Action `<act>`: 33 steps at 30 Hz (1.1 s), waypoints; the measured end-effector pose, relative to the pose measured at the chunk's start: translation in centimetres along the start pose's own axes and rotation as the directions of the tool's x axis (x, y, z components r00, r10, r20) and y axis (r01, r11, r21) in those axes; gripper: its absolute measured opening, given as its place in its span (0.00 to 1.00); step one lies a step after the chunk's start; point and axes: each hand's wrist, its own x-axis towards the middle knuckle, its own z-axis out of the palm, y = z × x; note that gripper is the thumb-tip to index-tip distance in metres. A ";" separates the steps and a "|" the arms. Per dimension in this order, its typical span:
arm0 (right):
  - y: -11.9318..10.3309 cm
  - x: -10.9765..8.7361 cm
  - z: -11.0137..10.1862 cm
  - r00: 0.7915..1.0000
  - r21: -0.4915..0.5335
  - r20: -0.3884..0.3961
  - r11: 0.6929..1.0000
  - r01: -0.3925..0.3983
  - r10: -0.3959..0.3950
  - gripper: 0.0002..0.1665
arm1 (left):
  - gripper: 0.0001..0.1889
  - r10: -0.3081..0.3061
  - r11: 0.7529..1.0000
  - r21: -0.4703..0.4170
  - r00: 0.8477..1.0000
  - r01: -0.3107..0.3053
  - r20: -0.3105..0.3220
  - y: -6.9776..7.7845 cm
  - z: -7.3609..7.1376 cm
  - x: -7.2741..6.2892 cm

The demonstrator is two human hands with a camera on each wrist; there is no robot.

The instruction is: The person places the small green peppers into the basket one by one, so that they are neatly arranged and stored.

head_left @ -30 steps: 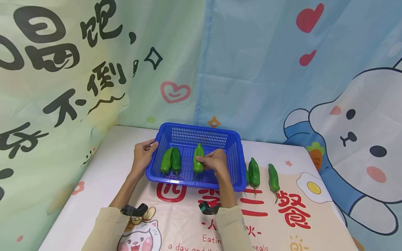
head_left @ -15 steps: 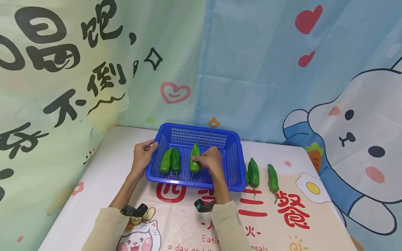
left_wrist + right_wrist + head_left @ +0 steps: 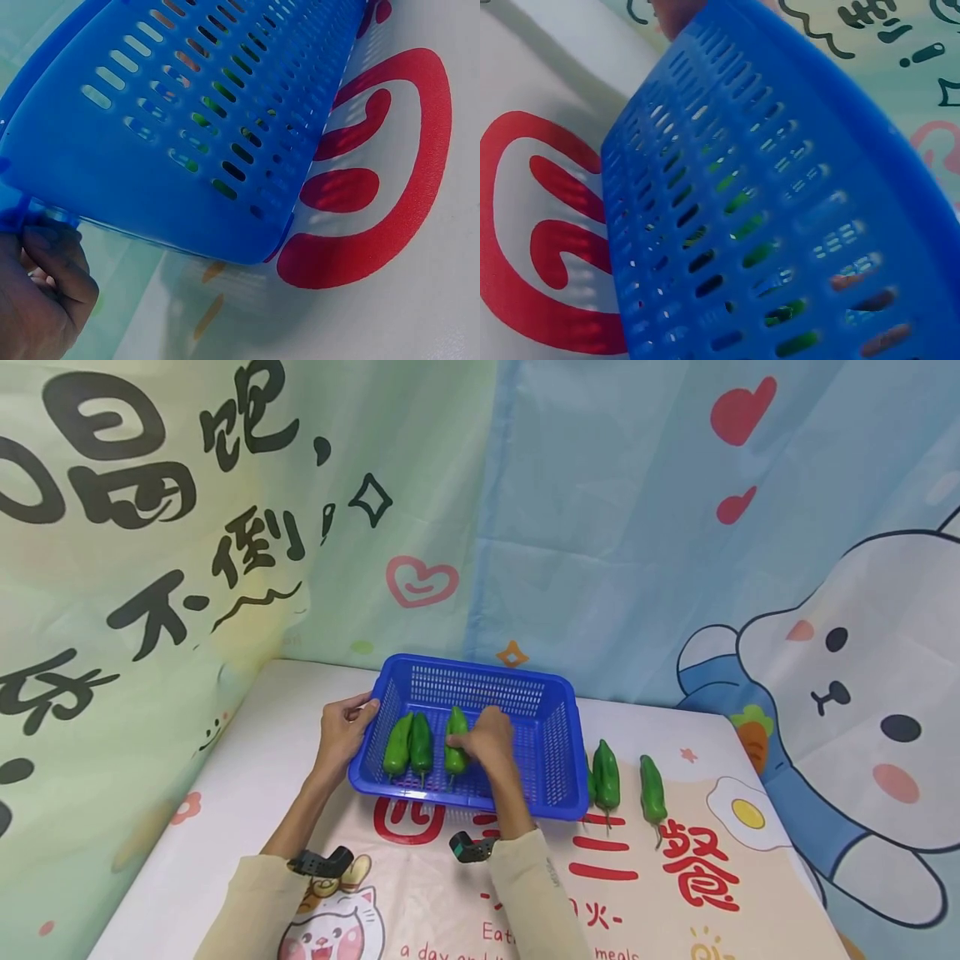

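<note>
A blue plastic basket with slotted walls stands on the table. My left hand grips its left rim; in the left wrist view those fingers curl under the basket's edge. Inside the basket, my right hand pinches a light green pepper, stem end toward me. To its left two more peppers lie side by side, a lighter green pepper and a darker green pepper. The right wrist view shows mainly the basket wall, with green glimpsed through the slots.
Right of the basket lie a dark green pepper, another pepper partly hidden by the basket's rim, and a separate pepper farther right. A printed cloth covers the table. Printed curtains hang behind.
My right hand has moved left inside the basket with the light green pepper, bringing it nearer the two others. The left hand and the basket have stayed in place.
</note>
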 end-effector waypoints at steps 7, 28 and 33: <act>-3.6 -3.7 -2.0 0.999 -0.042 0.033 0.999 0.008 -0.006 0.31 | 0.23 -0.002 1.000 0.016 1.000 0.002 0.000 0.1 -0.2 0.1; -0.8 0.8 3.6 0.995 -0.060 0.049 0.994 0.094 -0.091 0.35 | 0.22 0.009 1.000 0.008 1.000 -0.009 -0.006 0.0 -0.2 0.0; -1.0 0.7 3.9 0.995 -0.041 0.028 0.995 0.094 -0.093 0.31 | 0.23 0.010 1.000 0.001 1.000 -0.010 0.000 0.1 -0.1 0.0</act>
